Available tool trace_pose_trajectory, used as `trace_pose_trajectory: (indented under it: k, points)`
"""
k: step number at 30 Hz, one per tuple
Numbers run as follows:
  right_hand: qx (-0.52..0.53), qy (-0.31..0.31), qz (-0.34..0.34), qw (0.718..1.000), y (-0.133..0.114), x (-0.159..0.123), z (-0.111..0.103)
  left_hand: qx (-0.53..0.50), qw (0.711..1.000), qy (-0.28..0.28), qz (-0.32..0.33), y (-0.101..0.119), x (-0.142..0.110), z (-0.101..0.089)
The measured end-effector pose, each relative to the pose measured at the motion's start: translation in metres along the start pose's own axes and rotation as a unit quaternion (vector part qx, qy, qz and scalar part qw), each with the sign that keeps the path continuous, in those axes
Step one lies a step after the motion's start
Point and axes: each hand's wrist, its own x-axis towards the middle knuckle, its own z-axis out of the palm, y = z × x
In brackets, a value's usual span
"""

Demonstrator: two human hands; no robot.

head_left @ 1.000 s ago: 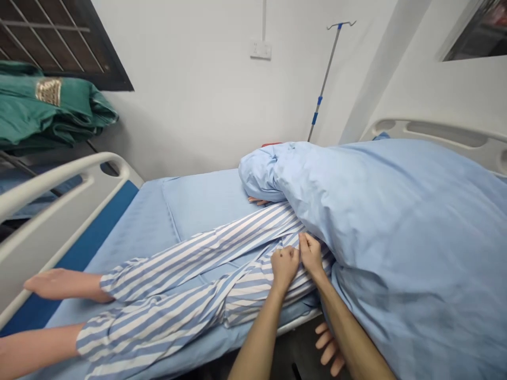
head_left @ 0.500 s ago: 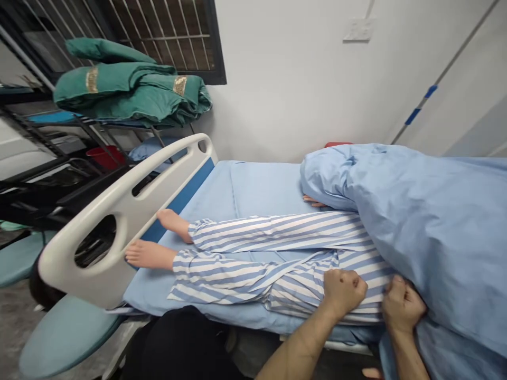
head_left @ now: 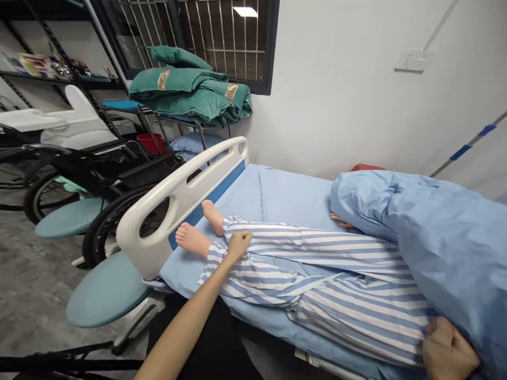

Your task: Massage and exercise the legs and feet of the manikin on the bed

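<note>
A figure that looks like a manikin lies on the bed in blue-and-white striped trousers, its bare feet toward the footboard. My left hand is closed in a fist over the lower trouser legs, near the ankles; I cannot tell whether it touches the cloth. At the hip end, my right hand is also a fist, against the trousers beside the edge of the light blue quilt. Nothing shows in either fist. The quilt hides the upper body; part of the figure's hand pokes out under it.
The white footboard closes off the bed's left end. Beyond it stand a wheelchair, a rack with folded green bedding and a red bucket. A round teal seat is near the bed's corner.
My left hand has moved from the upper thigh to the lower legs, still in a fist. My right fist stays by the quilt edge. The view has turned left.
</note>
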Motion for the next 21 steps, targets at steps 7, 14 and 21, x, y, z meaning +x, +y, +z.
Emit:
trace_pose_trajectory:
  k: [7,14,21]
  points:
    - [-0.063,-0.044,-0.065,0.995,-0.039,-0.013,0.007,0.018,0.994,0.086,-0.065,-0.074,-0.005,-0.038]
    - [0.164,-0.239,-0.231,0.929,-0.196,-0.143,0.084,-0.055,0.997,0.033,-0.040,-0.079,-0.023,-0.042]
    - [0.292,-0.426,-0.280,0.809,-0.307,-0.271,0.163,-0.149,0.973,-0.056,-0.169,-0.103,-0.048,-0.060]
